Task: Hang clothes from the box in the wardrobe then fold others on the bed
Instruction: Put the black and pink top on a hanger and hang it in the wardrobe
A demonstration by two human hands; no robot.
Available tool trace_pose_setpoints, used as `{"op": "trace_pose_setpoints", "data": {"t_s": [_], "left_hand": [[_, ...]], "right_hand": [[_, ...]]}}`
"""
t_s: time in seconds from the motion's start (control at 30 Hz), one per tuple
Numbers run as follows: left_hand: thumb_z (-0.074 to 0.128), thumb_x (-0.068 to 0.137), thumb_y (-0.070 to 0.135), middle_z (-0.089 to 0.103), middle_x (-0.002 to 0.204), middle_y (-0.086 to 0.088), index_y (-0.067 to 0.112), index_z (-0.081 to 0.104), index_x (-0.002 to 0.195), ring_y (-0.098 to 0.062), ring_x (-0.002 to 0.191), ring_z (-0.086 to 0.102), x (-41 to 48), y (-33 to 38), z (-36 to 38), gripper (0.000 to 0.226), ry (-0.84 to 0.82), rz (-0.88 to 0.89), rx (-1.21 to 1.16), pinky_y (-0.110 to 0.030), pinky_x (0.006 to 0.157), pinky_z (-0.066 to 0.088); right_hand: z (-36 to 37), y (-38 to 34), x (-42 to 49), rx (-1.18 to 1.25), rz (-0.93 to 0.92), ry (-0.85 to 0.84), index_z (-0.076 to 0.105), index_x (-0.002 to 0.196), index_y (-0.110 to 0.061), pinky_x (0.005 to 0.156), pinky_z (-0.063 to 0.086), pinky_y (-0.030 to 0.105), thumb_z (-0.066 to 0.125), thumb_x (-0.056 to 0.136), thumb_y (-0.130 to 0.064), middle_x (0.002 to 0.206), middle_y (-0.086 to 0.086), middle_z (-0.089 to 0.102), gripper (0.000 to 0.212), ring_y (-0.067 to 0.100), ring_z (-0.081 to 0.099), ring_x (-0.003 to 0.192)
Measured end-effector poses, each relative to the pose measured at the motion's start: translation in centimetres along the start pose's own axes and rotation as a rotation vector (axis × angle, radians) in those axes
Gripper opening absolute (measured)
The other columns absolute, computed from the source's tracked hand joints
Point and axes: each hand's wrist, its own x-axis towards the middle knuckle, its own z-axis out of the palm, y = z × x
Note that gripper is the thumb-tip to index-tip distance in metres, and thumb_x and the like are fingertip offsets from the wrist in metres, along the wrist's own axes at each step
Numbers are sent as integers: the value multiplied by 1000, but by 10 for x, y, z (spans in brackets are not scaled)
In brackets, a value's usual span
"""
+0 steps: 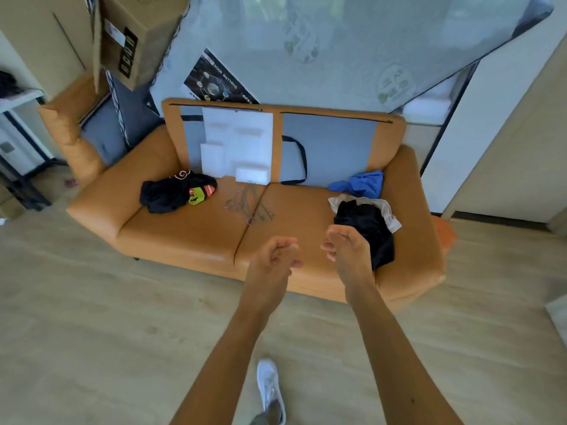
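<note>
Left hand (274, 256) and right hand (348, 251) hover empty, fingers seemingly loosely curled; black garment (365, 222) lies at 2 o'clock, wire hangers (250, 204) at 11 o'clock.

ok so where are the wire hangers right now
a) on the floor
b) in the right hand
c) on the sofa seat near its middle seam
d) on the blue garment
c: the wire hangers lie on the sofa seat at its middle seam, apart from the clothes.
</note>
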Motion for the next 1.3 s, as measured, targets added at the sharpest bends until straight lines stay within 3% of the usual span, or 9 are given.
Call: {"op": "trace_pose_setpoints", "data": {"t_s": [0.13,0.3,0.47,0.63,0.8,1.1,1.3], "left_hand": [[56,101,19,73,91,-5,19,67,100,-12,77,69,89,-5,9,11,-82,2,-40,-22,69,50],[54,102,30,76,97,-1,16,67,109,-16,87,72,202,-1,17,21,-167,-66,-44,-33,83,54],[49,104,29,74,101,5,24,65,107,-11,90,72,302,12,33,16,-248,-81,22,-33,89,55],[49,104,25,75,98,4,17,66,111,-7,82,72,372,8,43,20,-291,-110,86,-30,81,56],[51,104,22,74,98,-1,8,67,112,-3,75,69,444,-11,64,22,-306,-152,74,-11,65,50],[52,102,24,74,93,0,14,66,109,-11,78,71,586,-60,100,19,-246,-308,137,-30,82,52],[52,102,24,74,95,-2,15,67,106,-18,83,72,662,-121,131,18,-319,-383,130,-25,77,54]], "right_hand": [[12,3,71,-34,21,50,67,105,-16,96,54,44,61,95,-27,94,1,71,16,19,72,89],[35,-8,171,-80,27,82,68,103,-20,97,53,48,60,95,-30,91,0,73,15,21,72,93],[54,-19,255,-67,53,141,65,99,-21,92,53,42,59,97,-25,98,2,71,7,22,72,93],[67,-7,326,-89,151,175,66,104,-20,93,54,44,64,94,-24,97,5,73,12,22,72,91],[87,14,419,-89,195,134,62,109,-18,92,57,47,69,90,-19,98,7,72,21,22,72,91],[81,91,559,-268,347,143,60,115,-22,93,55,49,73,79,-32,97,2,74,39,20,71,93],[60,157,631,-473,382,184,55,127,-19,89,57,41,77,83,-30,105,1,69,51,17,67,92]]}}
